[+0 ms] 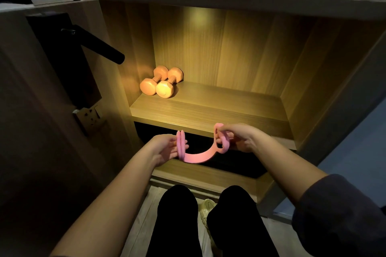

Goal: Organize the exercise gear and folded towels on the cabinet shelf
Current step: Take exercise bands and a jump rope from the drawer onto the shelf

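Both hands grip a pink band [197, 157] in front of the shelf [208, 115]: the left hand [165, 148] pinches one looped end, the right hand [240, 137] curls through the other, and the middle sags between them. Beyond the left hand, two dumbbells [160, 83] (touching, side by side) lie in the shelf's lit back corner.

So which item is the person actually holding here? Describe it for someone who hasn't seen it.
Below the lit cabinet shelf, the pink resistance band sags between left hand and right hand. Unlike the rigid orange dumbbells, it is soft.
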